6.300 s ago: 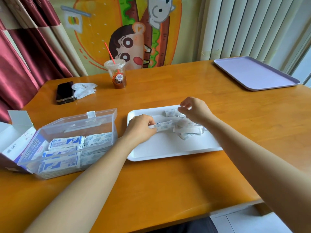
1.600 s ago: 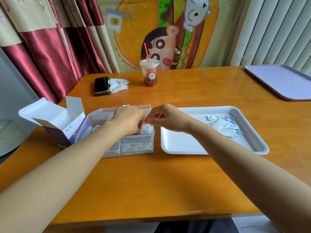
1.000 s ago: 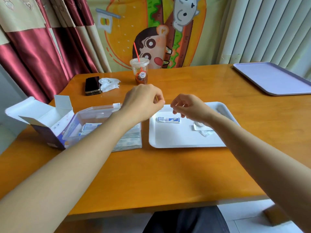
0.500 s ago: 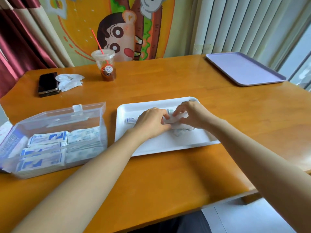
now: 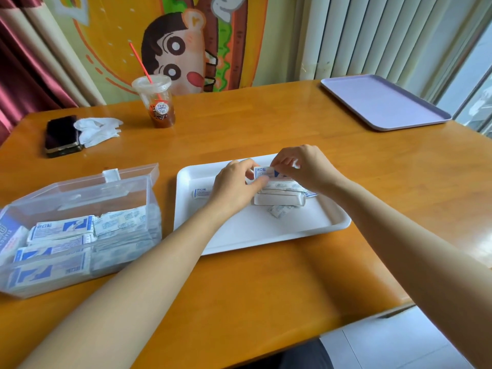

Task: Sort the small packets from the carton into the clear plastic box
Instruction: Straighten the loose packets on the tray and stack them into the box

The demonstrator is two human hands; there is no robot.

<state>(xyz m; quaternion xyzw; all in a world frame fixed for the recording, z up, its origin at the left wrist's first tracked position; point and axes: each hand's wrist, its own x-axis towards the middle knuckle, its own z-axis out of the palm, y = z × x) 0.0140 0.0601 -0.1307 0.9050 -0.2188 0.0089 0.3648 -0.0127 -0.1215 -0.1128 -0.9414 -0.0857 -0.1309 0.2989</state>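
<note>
You pinch one packet (image 5: 263, 172) between both hands, left hand (image 5: 234, 182) at its left end and right hand (image 5: 303, 166) at its top edge. You're probably squaring it onto the pile (image 5: 279, 199) on the white tray (image 5: 266, 243) so the bundle lifts together. The clear box (image 5: 80, 187), part filled, sits at nine o'clock from the tray.

Bright daylight from the right-hand window, soft shadows under the forearms, wide-angle bending at the edges, slight blur.
</note>
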